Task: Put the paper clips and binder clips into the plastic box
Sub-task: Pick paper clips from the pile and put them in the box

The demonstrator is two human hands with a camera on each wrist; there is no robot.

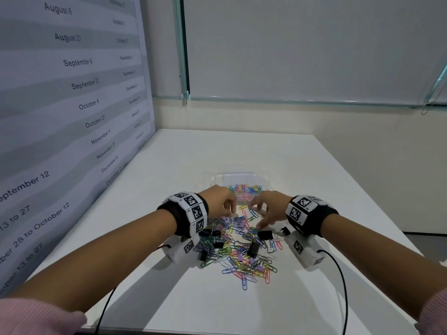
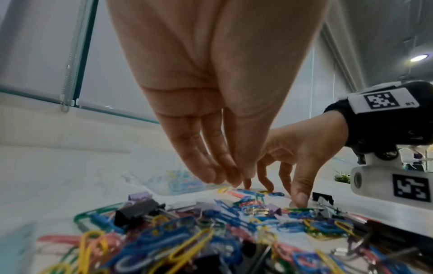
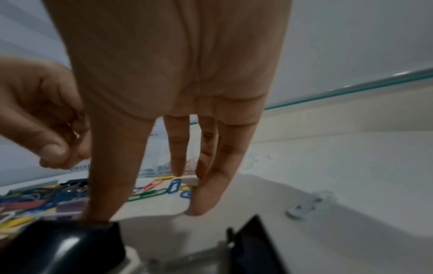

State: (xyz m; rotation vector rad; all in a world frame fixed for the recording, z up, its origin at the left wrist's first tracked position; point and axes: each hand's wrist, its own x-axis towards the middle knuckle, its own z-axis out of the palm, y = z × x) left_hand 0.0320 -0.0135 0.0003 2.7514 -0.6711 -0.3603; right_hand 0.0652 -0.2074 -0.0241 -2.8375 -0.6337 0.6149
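Lying heaped mid-worktop, the paper clips [image 1: 242, 252] and black binder clips [image 1: 265, 235] sit just short of the clear plastic box [image 1: 238, 187], so each carry is short. The left hand [image 1: 219, 201] bunches its fingertips, contents unclear; the right hand [image 1: 268, 209] spreads, fingertips down. Far edge lies bare.

The worktop [image 1: 302, 165] in front of you is white. On your left stands a large board [image 1: 67, 105] with printed dates on grey and white stripes, for example "August 6" and "October 21". Behind the worktop you see pale roller blinds [image 1: 302, 44], and a bead chain [image 1: 180, 52] hangs between two of them. In the left wrist view a round ceiling lamp [image 2: 419, 57] shines at the upper right, and a small green plant [image 2: 342, 178] stands far away.
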